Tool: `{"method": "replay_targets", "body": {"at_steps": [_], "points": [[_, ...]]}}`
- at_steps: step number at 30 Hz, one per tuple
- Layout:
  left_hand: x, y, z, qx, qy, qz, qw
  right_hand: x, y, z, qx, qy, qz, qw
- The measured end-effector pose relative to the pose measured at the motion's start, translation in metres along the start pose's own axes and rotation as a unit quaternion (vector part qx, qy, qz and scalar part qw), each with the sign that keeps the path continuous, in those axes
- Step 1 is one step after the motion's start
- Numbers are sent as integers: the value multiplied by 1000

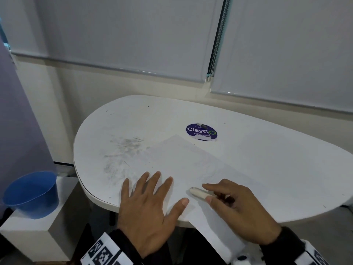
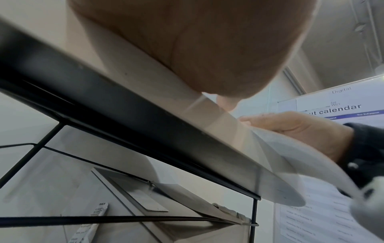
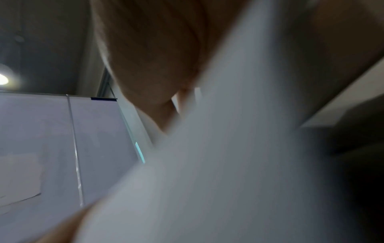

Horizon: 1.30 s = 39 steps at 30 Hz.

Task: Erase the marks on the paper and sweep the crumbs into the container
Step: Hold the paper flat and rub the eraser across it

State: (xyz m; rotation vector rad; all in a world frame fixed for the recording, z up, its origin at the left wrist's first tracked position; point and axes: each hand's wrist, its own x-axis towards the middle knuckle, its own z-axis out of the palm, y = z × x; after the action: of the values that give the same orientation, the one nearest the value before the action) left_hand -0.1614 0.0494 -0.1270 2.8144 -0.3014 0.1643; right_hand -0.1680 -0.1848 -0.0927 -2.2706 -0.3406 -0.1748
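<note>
A white sheet of paper (image 1: 200,169) lies slantwise on the white table (image 1: 286,150), its near corner hanging over the front edge. My left hand (image 1: 150,199) rests flat on the paper's left part, fingers spread. My right hand (image 1: 235,205) pinches a pale, worn eraser (image 1: 197,192) between thumb and forefinger, its tip on the paper. Faint pencil marks (image 1: 208,165) show on the sheet. In the left wrist view the overhanging paper (image 2: 290,172) and my right hand (image 2: 295,128) appear past the table's underside. The right wrist view is blurred, filled by paper (image 3: 228,148).
A blue plastic container (image 1: 32,194) stands on a white block (image 1: 34,234) left of and below the table. Grey smudges and crumbs (image 1: 122,152) lie on the table left of the paper. A round purple ClayGo sticker (image 1: 201,131) sits behind the sheet. Wall and blinds lie behind.
</note>
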Motion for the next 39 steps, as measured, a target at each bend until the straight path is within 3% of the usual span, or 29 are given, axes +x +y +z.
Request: {"method": "replay_targets", "body": {"at_steps": [6,9,16,20,23,27,30,32,39], "points": [[8,0,2,-2,24,22,999,-2,3,-13,-41,-36,-21,998],[12,-1,0,-3,-3,17,1000,-4,-2,-11,-18,-50,-19,998],[22,-15,-18,18,-55,7,998,4,25,-66,14,169,80,982],[25,-22,-21,20,-81,3,996,3,25,-77,72,214,108,968],[21,-17,-19,32,-63,11,997,4,16,-65,61,207,95,972],[9,-4,-13,12,-26,37,999,7,-2,-37,69,136,59,987],[9,-2,-6,-28,23,77,996,19,-21,-28,61,91,32,994],[13,-6,-5,-44,57,68,995,32,-32,-30,33,79,14,996],[20,-13,-10,1,-10,15,1000,96,-50,-32,35,65,22,997]]}}
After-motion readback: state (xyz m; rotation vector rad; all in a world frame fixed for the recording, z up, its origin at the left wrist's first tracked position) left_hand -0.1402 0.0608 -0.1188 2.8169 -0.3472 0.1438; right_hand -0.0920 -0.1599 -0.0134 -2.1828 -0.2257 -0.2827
